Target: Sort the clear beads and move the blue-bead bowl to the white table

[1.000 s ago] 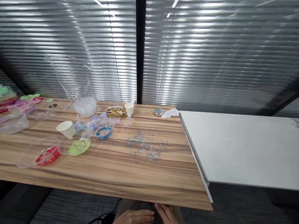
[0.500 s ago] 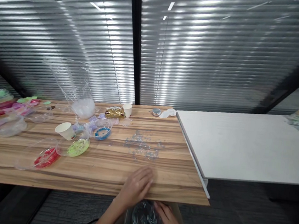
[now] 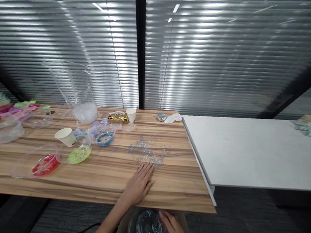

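Observation:
My left hand (image 3: 138, 184) lies flat on the wooden table with its fingers stretched out, the fingertips at the near edge of a scatter of small clear-blue pieces (image 3: 146, 150). Below the table edge, my right hand (image 3: 173, 227) grips the right rim of a clear round container (image 3: 147, 228) over my lap. Similar small clear-blue pieces lie inside that container.
Clear containers with red (image 3: 45, 165), yellow-green (image 3: 79, 154) and blue (image 3: 105, 139) contents stand left, near a paper cup (image 3: 66, 136). Behind are a gold packet (image 3: 118, 117) and another cup (image 3: 130, 115). A white table (image 3: 251, 152) adjoins at right.
My left hand has moved forward over the table toward the scattered pieces, its fingers now stretched out. My right hand stays on the container.

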### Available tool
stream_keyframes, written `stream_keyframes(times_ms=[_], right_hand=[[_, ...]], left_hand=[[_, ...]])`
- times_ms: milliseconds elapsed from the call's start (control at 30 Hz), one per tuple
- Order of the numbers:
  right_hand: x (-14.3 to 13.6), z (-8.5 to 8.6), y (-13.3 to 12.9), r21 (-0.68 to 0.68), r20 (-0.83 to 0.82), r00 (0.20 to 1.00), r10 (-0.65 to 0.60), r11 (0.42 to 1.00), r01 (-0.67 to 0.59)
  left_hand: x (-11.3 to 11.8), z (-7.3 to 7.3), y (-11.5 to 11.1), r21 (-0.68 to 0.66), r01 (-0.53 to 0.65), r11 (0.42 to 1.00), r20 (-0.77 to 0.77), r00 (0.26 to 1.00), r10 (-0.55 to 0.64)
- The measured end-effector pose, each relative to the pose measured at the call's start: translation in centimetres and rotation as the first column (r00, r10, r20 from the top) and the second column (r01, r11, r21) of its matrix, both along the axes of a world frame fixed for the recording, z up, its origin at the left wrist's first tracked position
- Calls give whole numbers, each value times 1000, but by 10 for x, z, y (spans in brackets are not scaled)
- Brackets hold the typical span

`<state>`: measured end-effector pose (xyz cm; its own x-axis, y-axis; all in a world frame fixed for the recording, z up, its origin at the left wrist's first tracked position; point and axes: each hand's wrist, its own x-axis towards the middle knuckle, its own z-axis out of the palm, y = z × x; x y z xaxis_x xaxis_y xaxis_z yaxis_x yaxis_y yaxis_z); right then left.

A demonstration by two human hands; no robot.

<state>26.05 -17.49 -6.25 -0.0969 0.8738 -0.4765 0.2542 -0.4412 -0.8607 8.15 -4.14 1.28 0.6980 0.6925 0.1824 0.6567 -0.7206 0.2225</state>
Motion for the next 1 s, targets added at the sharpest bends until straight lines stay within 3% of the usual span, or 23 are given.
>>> stream_keyframes(times_ms=[333,633,1000], right_hand=[[1,-3,-2,13,12,1000,-2,1000,2],[5,-6,-2,41,18,998,60,997,-61],[-2,-2,5,21,16,999,47,999,-47]], left_hand=[[11,-3,14,28,24,999,-9,1000,-23],[9,-8,13,81,-54,995,53,997,50],[10,-7,15,47,-24,999,36,999,22]])
